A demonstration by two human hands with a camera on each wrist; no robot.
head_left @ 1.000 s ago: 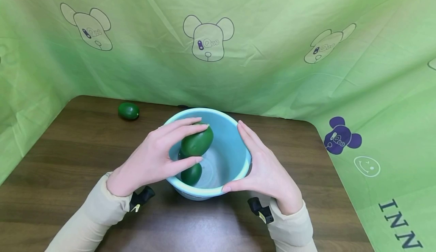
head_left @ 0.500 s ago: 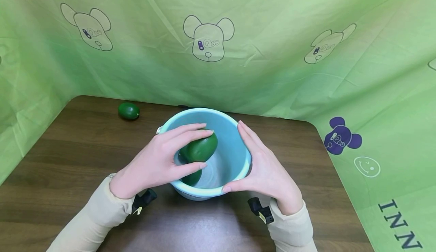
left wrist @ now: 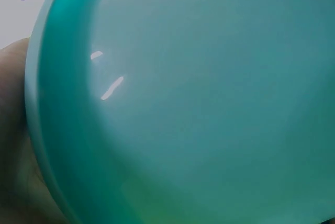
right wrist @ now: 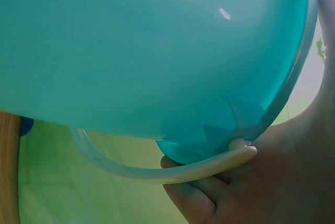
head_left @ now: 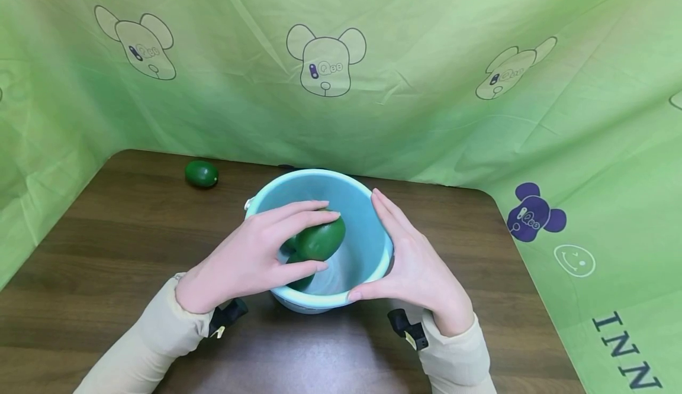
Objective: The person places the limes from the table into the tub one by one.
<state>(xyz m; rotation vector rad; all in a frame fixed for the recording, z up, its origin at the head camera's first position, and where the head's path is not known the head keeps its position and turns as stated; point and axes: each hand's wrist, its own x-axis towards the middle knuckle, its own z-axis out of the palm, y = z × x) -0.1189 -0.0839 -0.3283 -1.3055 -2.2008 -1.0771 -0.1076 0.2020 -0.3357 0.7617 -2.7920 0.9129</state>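
Observation:
A light blue bucket [head_left: 354,210] stands upright on the table. My left hand [head_left: 247,258] reaches over its left rim and grips a smooth green avocado [head_left: 321,241] between thumb and fingers inside it. More green fruit lies below, partly hidden by that hand; one avocado [head_left: 302,283] shows beneath the thumb. My right hand [head_left: 418,264] holds the bucket's right side, thumb on the front rim and fingers along the outer wall. In the right wrist view, the fingers pass behind the pale bucket handle [right wrist: 152,175]. The left wrist view is mostly filled by the bucket wall [left wrist: 209,88].
Another green avocado [head_left: 201,174] lies on the wooden table [head_left: 133,234] near its far left edge. A green printed curtain [head_left: 415,128] hangs behind the table and along both sides.
My left hand has moved slightly right and toward me, lower into the bucket, carrying the avocado with it. The right hand and bucket stay still.

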